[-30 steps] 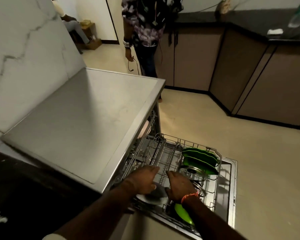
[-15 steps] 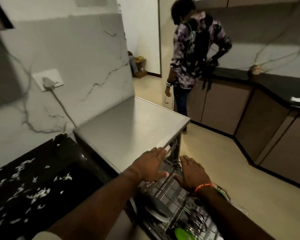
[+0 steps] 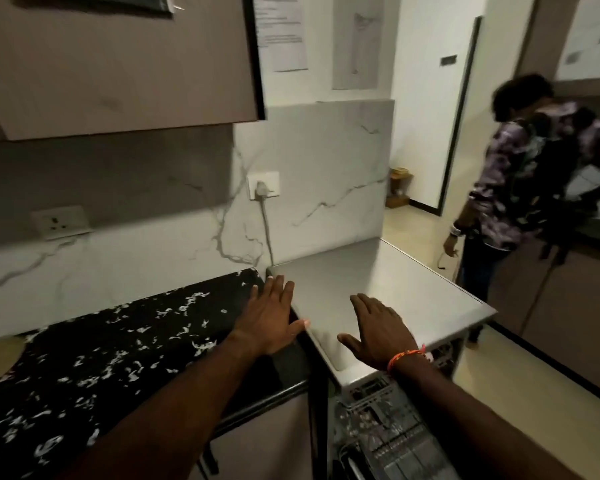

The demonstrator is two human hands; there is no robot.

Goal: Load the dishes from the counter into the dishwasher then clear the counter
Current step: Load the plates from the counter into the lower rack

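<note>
In front of you the dishwasher top is brushed metal, smooth with a soft matt shine, and below it the rack is thin metal wire. The counter beside it is polished black stone with white flecks, and the backsplash is smooth white marble-look stone with grey veins. Paper sheets hang on the wall, and the upper cabinet looks matt.

The counter under my left arm is black, flecked all over with white, and beside it the dishwasher top is plain brushed grey. The wall panel behind is white marble with thin grey veins, and the cabinet above is a flat taupe. On my right wrist is an orange thread band, and the person across the room wears a purple and black patterned shirt.
</note>
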